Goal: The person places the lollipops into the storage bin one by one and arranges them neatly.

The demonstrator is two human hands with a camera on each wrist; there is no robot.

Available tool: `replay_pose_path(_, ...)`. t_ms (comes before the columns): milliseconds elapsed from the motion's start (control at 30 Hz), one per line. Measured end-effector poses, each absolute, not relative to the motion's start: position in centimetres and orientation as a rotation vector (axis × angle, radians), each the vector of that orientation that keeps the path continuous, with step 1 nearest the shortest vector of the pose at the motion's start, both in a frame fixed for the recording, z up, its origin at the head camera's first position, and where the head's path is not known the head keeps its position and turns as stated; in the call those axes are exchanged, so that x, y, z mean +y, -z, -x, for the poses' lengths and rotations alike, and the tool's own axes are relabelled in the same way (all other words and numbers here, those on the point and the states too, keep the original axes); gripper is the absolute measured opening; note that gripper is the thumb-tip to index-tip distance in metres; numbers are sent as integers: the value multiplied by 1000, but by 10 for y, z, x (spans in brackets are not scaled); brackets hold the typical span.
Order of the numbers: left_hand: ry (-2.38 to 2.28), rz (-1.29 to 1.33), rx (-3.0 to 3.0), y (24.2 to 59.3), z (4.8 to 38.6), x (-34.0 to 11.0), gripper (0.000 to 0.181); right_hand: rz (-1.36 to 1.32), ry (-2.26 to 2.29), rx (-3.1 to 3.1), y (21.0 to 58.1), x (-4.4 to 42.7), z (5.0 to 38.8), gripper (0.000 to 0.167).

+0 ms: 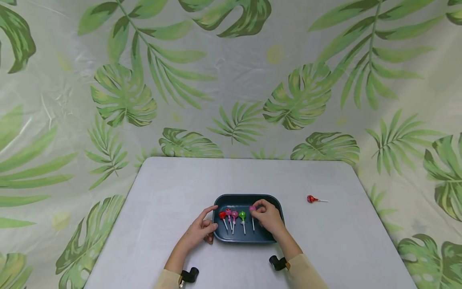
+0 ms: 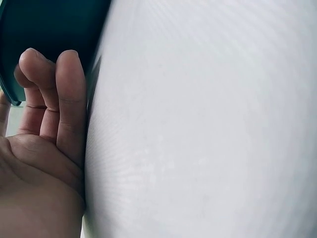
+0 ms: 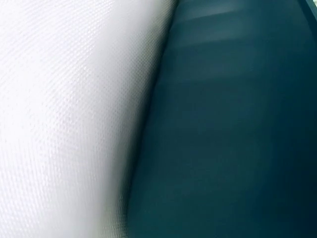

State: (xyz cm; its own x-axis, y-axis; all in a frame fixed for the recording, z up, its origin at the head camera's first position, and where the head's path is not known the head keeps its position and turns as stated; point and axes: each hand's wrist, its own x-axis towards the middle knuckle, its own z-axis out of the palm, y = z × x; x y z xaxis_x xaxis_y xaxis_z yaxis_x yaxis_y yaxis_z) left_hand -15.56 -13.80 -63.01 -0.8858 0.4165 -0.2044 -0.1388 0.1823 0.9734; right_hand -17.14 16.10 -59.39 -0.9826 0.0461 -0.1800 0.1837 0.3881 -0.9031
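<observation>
A dark blue tray [image 1: 247, 241] sits on the table, with several lollipops lying in it. Its left end is held by my left hand [image 1: 198, 232], the index fingertip and thumb at the rim; the left wrist view shows other fingers [image 2: 71, 94] bent against the outer wall. Over the tray's right part, my right hand [image 1: 268, 218] pinches a pink lollipop [image 1: 253, 208] by its candy end, the stick pointing toward me. To its left lie a green lollipop [image 1: 242, 215], two pink lollipops [image 1: 234, 216] and a red lollipop [image 1: 222, 216]. The right wrist view shows only tray and tablecloth, no fingers.
Another red lollipop [image 1: 311, 199] lies on the white table [image 1: 325, 241], right of the tray, its stick pointing right. A leaf-patterned sheet [image 1: 231, 80] hangs behind the table. Each wrist wears a small black camera [image 1: 278, 263].
</observation>
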Motion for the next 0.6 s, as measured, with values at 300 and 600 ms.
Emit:
replay_pose_path(300, -1751, -268, 2032, 631, 157, -138, 66, -172, 1599, 2484, 600, 153, 176, 19)
replay_pose_path(600, -1764, -272, 2020, 631, 155, -138, 66, -147, 1537, 2469, 605, 150, 177, 18)
